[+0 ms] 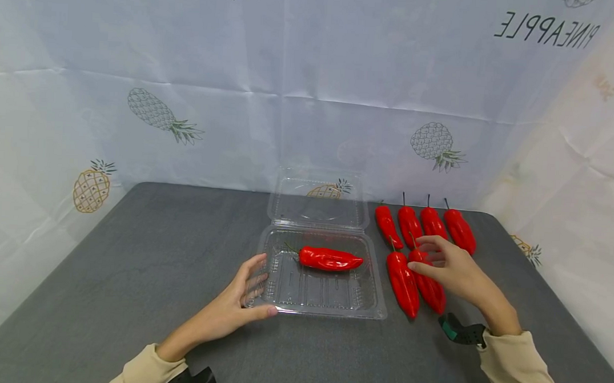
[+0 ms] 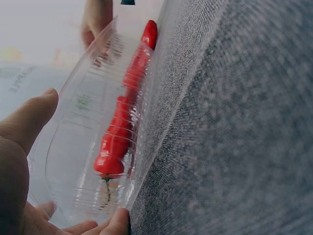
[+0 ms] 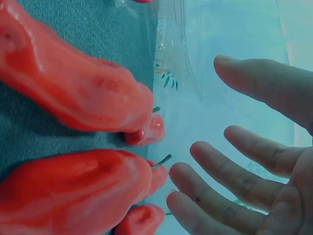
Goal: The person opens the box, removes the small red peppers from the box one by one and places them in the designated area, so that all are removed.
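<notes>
A clear plastic clamshell container (image 1: 302,297) stands with its lid raised at the back, and one red pepper (image 1: 330,259) lies crosswise inside, its green stem to the left. My left hand (image 1: 230,311) rests at the container's left front corner, thumb by the front rim and fingers spread along the left side. Over the nearer pepper on the right (image 1: 431,291) hovers my right hand (image 1: 458,269), its fingers apart and loosely bent. In the right wrist view nothing lies between those fingers. Beside that pepper is another red pepper (image 1: 402,284).
Behind these two, several more red peppers lie in a row, among them one at the far right (image 1: 459,229). The lid (image 1: 319,206) stands near the pineapple-print cloth (image 1: 323,55) behind the grey table (image 1: 155,253).
</notes>
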Available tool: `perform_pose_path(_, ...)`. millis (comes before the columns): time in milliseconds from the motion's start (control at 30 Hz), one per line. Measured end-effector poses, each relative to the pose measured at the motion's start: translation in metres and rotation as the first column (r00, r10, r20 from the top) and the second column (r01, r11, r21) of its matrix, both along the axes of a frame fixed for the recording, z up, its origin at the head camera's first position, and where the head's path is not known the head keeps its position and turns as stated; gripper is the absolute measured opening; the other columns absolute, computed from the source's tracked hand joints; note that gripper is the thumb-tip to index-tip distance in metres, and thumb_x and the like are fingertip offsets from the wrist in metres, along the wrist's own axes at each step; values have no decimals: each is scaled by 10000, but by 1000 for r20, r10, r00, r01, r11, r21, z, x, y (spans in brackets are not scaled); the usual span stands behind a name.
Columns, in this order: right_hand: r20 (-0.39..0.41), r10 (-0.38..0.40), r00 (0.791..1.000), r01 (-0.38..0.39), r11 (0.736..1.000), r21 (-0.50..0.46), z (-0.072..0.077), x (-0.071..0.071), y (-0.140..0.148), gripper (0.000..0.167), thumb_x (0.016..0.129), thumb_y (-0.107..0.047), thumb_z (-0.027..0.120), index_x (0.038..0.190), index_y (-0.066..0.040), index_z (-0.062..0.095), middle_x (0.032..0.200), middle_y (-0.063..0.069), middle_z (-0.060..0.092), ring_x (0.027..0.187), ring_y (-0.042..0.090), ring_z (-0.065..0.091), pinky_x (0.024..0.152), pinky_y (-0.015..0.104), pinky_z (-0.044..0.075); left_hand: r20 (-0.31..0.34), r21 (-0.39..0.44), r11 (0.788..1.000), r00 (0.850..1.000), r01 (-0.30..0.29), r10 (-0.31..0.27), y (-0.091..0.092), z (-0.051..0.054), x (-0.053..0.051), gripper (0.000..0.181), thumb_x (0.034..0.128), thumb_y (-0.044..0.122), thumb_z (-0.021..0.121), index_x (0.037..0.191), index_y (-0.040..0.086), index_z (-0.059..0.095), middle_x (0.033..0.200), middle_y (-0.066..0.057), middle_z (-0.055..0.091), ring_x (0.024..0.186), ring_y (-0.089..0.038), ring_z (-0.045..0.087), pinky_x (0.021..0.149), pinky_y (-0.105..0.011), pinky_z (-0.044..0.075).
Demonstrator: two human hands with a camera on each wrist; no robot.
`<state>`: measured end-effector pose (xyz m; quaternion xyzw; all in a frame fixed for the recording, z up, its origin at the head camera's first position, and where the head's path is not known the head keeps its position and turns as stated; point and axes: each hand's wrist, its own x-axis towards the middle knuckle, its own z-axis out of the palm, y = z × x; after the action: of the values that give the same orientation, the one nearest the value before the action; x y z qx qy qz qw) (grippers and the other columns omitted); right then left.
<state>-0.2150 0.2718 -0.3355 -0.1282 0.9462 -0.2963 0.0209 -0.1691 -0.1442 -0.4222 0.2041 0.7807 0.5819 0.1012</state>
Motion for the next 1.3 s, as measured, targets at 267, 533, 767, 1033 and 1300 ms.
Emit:
perform_pose_path(267, -25, -17, 1000, 17, 1000, -16, 1, 3, -14, 578, 904, -296, 729, 1346, -1, 504, 1289, 236, 593, 1099, 393, 618, 854, 507, 582, -5, 0, 1000, 1000, -4, 4, 0, 0, 0, 957, 901, 237, 737, 1570, 122, 62, 1654, -152, 72, 1492, -419, 250, 1158, -559, 330)
perform_pose_path(533, -67, -2, 998, 0, 1000, -30, -1, 4, -28, 494, 906, -238, 726, 1312, -20, 550, 1230, 189, 650, 1052, 330, 647, 809, 435, 597, -7, 4, 1000, 1000, -1, 1, 1, 1, 1, 955, 904, 222, 734, 1569, 114, 57, 1651, -169, 63, 1485, -439, 252, 1152, -582, 332)
perform_pose_path(767, -94, 22, 995, -27, 998, -48, 0, 5, -39, 467, 901, -194, 731, 1298, -8, 567, 1226, 172, 654, 1031, 304, 658, 829, 426, 595, -17, 8, 1000, 1000, -1, 1, 1, 1, 1, 947, 903, 203, 733, 1568, 115, 63, 1649, -172, 73, 1481, -441, 261, 1144, -571, 342)
perform_pose_path(1033, -119, 52, 992, -59, 997, -58, -2, 0, -55, 443, 886, -153, 742, 1280, -23, 586, 1211, 153, 661, 1000, 279, 677, 842, 437, 597, -19, 14, 1000, 1000, -1, 1, 0, 1, 1, 951, 901, 211, 736, 1568, 112, 65, 1649, -173, 72, 1478, -446, 265, 1139, -569, 346)
perform_pose_path(1300, -99, 96, 990, -101, 994, -51, -5, -4, -73, 454, 897, -180, 731, 1305, -46, 582, 1264, 136, 650, 1069, 305, 650, 920, 519, 556, -20, 17, 1000, 1000, 5, -5, 0, 1, 1, 950, 904, 204, 733, 1568, 109, 60, 1649, -175, 66, 1481, -443, 260, 1140, -571, 343)
